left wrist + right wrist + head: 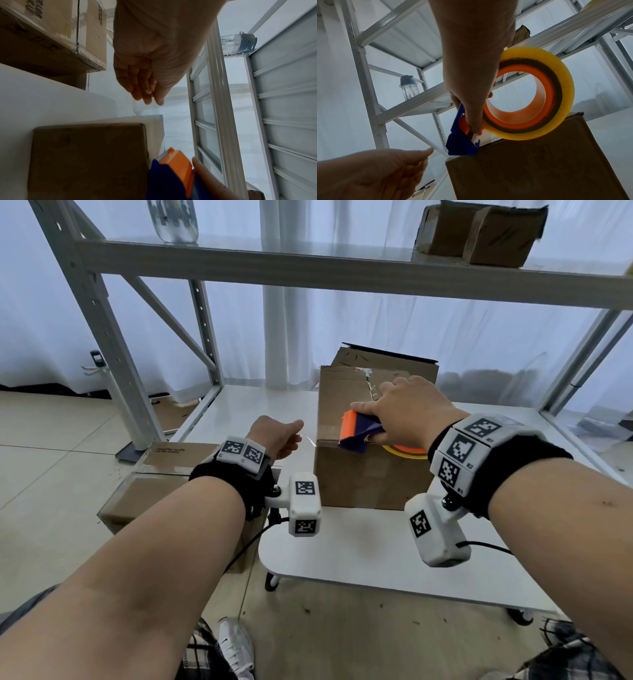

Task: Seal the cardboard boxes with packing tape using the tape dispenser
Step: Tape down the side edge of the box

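Note:
A brown cardboard box (363, 474) stands on the white table (342, 559). My right hand (407, 409) grips a blue and orange tape dispenser (356, 433) with a yellow-tinted tape roll (556, 81). The dispenser rests on the box top at its near left edge (462, 143). My left hand (284, 436) hovers just left of the box, fingers curled. Its thumb and fingertips pinch the free end of the clear tape (439, 150), which runs from the dispenser mouth past the box edge. The flaps (363, 381) at the far side look torn and slightly raised.
A taped box (154, 491) sits on the floor at the left, beside the table. A metal shelf frame (102, 337) rises behind, holding a water bottle (173, 220) and brown boxes (479, 234) on its upper shelf. White curtains hang behind.

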Action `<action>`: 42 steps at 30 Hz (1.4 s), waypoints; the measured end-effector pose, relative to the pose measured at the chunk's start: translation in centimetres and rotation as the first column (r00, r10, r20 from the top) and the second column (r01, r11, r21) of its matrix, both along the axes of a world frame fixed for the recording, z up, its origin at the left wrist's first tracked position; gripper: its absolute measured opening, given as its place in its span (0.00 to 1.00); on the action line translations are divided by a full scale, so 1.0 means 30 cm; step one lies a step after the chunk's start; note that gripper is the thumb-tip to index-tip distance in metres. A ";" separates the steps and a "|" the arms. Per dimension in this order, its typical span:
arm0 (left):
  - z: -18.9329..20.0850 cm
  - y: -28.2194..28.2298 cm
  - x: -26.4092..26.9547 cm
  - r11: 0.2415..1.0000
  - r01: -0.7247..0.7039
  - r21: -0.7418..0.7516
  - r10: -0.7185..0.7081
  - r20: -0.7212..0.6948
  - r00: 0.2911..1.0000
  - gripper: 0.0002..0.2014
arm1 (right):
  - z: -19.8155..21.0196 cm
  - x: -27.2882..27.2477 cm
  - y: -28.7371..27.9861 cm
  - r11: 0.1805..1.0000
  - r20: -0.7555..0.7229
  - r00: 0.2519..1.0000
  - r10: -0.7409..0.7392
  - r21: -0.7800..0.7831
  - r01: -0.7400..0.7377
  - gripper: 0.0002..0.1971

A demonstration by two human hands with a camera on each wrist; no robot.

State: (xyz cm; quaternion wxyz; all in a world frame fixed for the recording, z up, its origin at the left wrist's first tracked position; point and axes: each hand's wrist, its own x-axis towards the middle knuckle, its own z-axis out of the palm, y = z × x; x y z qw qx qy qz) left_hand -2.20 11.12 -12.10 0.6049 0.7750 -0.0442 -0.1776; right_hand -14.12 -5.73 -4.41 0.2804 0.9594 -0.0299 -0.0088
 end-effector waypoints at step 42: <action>-0.149 -0.082 0.004 0.990 -0.096 -0.101 0.075 -0.194 0.978 0.14 | -0.021 0.033 -0.027 0.999 -0.042 0.999 -0.012 0.044 0.014 0.33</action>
